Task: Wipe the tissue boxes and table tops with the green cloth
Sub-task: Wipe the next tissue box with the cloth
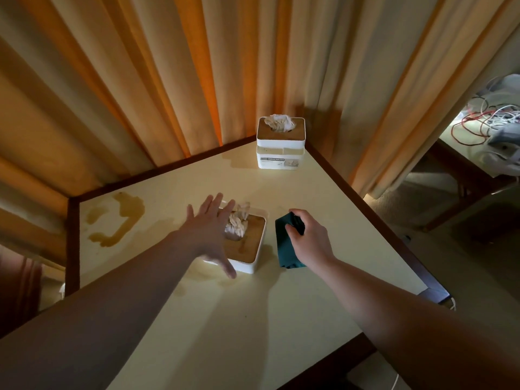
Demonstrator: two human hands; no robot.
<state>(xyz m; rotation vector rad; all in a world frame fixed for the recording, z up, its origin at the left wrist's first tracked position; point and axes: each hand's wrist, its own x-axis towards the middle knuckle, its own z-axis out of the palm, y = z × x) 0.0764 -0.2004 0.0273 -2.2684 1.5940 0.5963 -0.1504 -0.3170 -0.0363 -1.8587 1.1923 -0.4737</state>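
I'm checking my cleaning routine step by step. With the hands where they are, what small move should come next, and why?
Probably lower the left hand onto the near tissue box to steady it, then bring the green cloth across to its lid. That hand hovers open over the box, and the right hand grips the cloth just beside it.

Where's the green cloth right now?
In the head view, the green cloth hangs from the right hand, just right of the nearer tissue box on the table.

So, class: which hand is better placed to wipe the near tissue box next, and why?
The right hand: it already grips the green cloth right beside the near tissue box. The left hand is open over the box, free to steady it.
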